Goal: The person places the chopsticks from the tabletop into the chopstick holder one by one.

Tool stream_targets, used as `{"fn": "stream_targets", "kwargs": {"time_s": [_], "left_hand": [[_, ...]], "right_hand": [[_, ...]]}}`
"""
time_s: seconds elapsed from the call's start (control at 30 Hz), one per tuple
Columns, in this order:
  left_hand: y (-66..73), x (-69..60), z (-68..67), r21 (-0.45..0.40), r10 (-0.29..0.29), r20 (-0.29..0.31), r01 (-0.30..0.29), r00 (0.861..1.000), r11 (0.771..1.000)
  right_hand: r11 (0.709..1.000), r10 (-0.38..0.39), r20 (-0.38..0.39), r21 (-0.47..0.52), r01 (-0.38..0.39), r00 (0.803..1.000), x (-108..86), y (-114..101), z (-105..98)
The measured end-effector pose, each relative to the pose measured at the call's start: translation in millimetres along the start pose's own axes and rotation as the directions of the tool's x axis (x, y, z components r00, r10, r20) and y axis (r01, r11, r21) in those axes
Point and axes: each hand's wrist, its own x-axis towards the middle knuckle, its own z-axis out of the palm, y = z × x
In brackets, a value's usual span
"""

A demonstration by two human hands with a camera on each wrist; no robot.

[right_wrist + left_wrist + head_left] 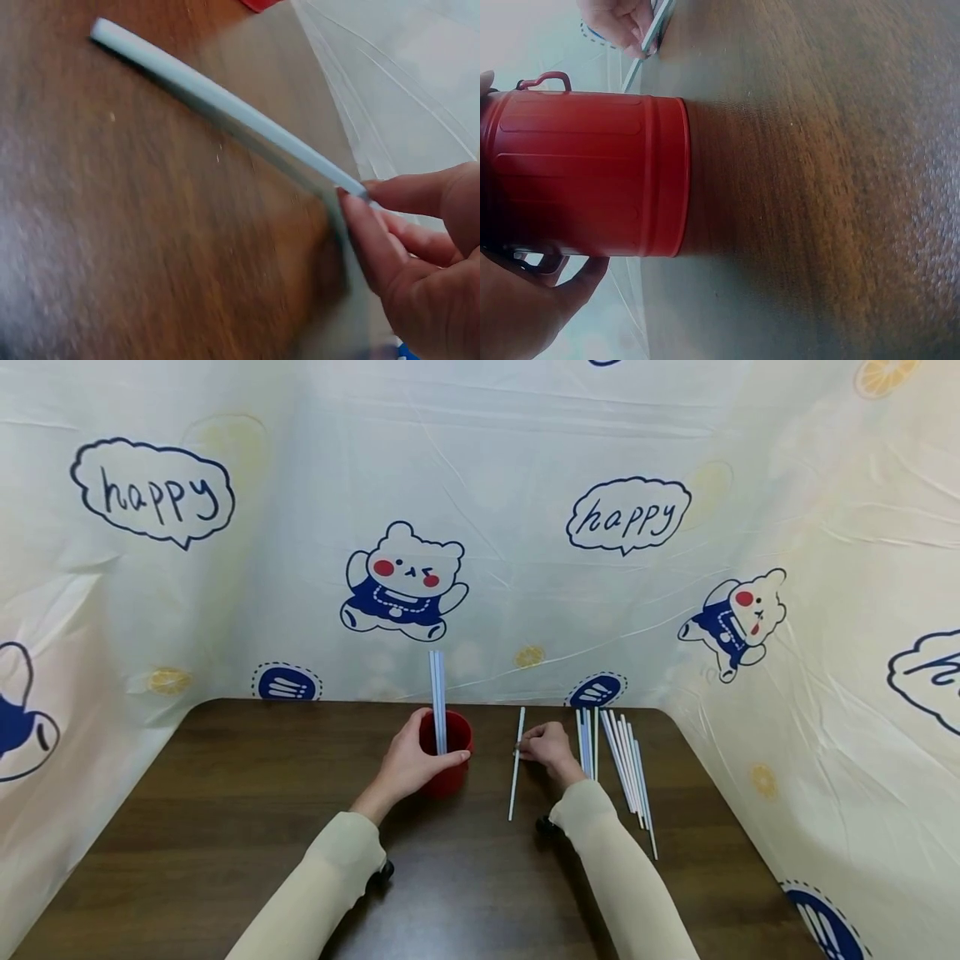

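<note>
As two pale sleeves (322,881) stretch over the near part of the brown surface (450,902), a small dark device (381,872) shows at each cuff. Right hand (551,748): thumb and fingers pinch a pale stick (513,793) a bit past its middle. Stick points away from the person, far end leaning slightly right, low over the surface; right wrist view has its shadow just beside it, can't tell if it touches down. Left hand (411,762): grasping the red cup (446,785), thumb across the near right side, fingers round the left and far side. Cup stands upright on the surface, left of the held stick and apart from it; loop handles visible in left wrist view. Inside the cup, a few upright sticks (437,693), pale blue, poke well above the rim; count unclear. Right of the right hand, loose sticks lie in two groups: small bunch (588,735) just beside the hand, partly hidden by the sleeve; larger group (632,768) farther right. Behind, pale cloth (510,452) hangs at the far edge and sides, printed with bears (401,581), "happy" bubbles (153,492), fruit slices (170,681).
</note>
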Motion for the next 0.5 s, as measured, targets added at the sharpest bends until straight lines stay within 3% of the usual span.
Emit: {"fn": "stream_targets", "kwargs": {"time_s": [0.13,0.3,0.5], "left_hand": [[-1.5,-0.1,1.8,-0.003,-0.006,0.001,0.006,1.000,1.000],[-2.2,-0.7,2.1,-0.007,-0.004,0.002,0.004,1.000,1.000],[0.3,-0.4,0.2,-0.005,0.001,0.000,-0.001,1.000,1.000]], "right_hand": [[0.997,-0.039,-0.090,0.066,0.045,0.995,1.4,-3.4,1.1],[0.972,-0.130,-0.192,0.169,0.164,0.973,2.3,-21.6,-1.5],[0.923,-0.217,-0.212,0.273,0.271,0.953,-1.0,-56.1,-5.0]]}}
